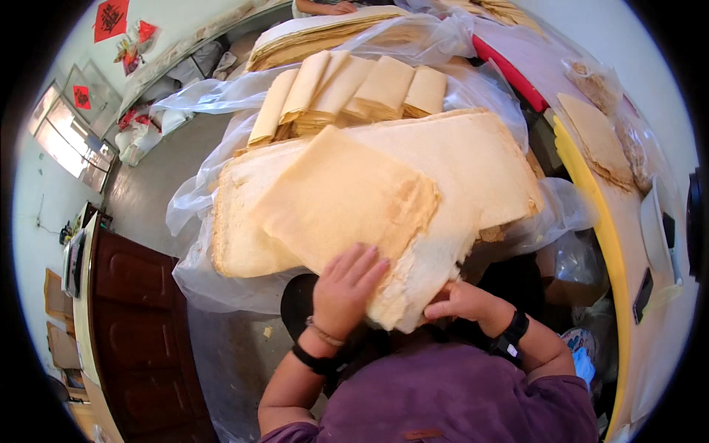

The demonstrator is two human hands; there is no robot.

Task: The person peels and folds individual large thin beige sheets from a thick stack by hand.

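Note:
A broad stack of thin, pale flatbread sheets (473, 151) lies in front of me. Across it rests a folded flatbread sheet (340, 196), tan and smooth, its ragged near end hanging toward my body. My left hand (344, 288) lies on the near edge of that sheet, fingers stretched out over it. At the sheet's whitish, torn corner, my right hand (465, 301) has its thumb on top and its other fingers curled mostly out of sight beneath. Behind the stack sit several flat, folded flatbread bundles (384, 88).
Clear plastic sheeting (196, 196) spreads under the stacks. Another tall flatbread pile (317, 37) stands farther back, near another person's hand (342, 8). Along the right runs a ledge with a yellow edge (591, 199), holding more flatbread (594, 140) and a phone (643, 295). A dark wooden cabinet (140, 325) stands left.

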